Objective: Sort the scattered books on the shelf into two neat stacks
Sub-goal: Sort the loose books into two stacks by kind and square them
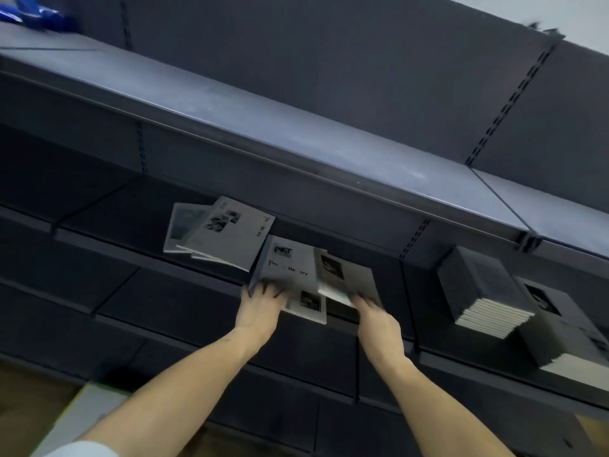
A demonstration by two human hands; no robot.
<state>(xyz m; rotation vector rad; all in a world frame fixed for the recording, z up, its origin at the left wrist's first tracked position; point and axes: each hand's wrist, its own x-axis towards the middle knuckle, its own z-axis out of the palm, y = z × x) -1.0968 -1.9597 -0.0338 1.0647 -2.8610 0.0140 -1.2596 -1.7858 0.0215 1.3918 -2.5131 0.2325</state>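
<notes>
Both forearms reach up from the bottom edge toward the dark shelf (184,232). Left hand (260,303) grasps the near left corner of a grey book (290,268), fingers curled over its edge; the cover reads partly "Tim… Me…ory". Right hand (372,310) pinches the near edge of a second book (346,275), which lies slanted on top of the grey one's right side. Both books hang over the shelf's front edge. Just left of them, a loose pile (219,230) of pale books lies fanned and askew on the same shelf, nearly touching the grey book. Well to the right, a tidy dark stack (484,291) stands square, with a lower stack (566,341) beside it. Above runs an upper shelf (263,110), with something blue (36,14) at its far left end.
</notes>
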